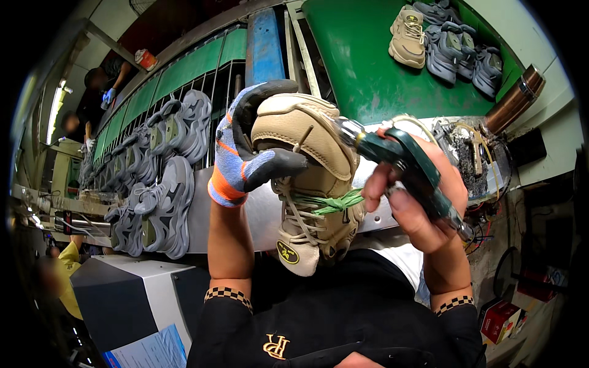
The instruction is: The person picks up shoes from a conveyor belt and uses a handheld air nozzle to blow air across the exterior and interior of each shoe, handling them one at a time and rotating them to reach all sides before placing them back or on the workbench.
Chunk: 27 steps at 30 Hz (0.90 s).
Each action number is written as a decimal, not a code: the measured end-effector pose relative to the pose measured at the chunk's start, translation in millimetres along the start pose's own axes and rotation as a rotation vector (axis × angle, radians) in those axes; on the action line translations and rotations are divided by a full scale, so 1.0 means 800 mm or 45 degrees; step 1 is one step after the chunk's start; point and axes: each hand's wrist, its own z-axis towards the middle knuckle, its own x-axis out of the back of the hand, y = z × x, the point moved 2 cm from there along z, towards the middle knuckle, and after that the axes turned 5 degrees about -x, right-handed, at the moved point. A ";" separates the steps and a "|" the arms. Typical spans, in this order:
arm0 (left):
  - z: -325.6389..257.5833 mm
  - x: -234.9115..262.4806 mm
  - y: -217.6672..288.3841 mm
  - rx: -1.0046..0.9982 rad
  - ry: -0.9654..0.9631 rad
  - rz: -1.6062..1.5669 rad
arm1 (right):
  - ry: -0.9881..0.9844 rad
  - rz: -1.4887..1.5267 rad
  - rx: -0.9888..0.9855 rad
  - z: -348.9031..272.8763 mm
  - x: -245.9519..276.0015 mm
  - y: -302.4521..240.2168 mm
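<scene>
A beige sneaker (300,126) is held up in front of my chest, toe pointing down toward me. Round its collar closes my left hand (239,144), in a blue and orange glove with black-coated palm and fingers. A green strip (334,202) is tied across the laces. My right hand (438,202), bare, grips a dark green hand tool (408,161) with a metal nose. That nose meets the rear edge of the sneaker; whether it touches or sits just off the surface I cannot tell. A thin brown stick-like piece (302,138) stands out at the collar.
Grey sneakers (169,205) line a rack and metal table on my left. On the green conveyor belt (362,61) ahead lie another beige sneaker (408,38) and several grey ones (445,55). A copper-coloured flask (518,98) and cables are at right. Other people work far left.
</scene>
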 end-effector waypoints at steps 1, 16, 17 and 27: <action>0.003 -0.003 0.001 0.045 0.001 -0.030 | -0.009 0.018 0.001 0.006 -0.002 -0.002; 0.023 0.000 -0.042 0.004 0.005 -0.161 | 0.060 -0.024 0.026 -0.011 0.008 0.062; 0.025 0.004 -0.051 0.000 0.015 -0.171 | 0.059 -0.040 0.045 -0.019 0.010 0.072; 0.009 0.043 -0.104 0.076 0.124 -0.164 | 0.076 0.250 -0.193 -0.098 -0.014 0.139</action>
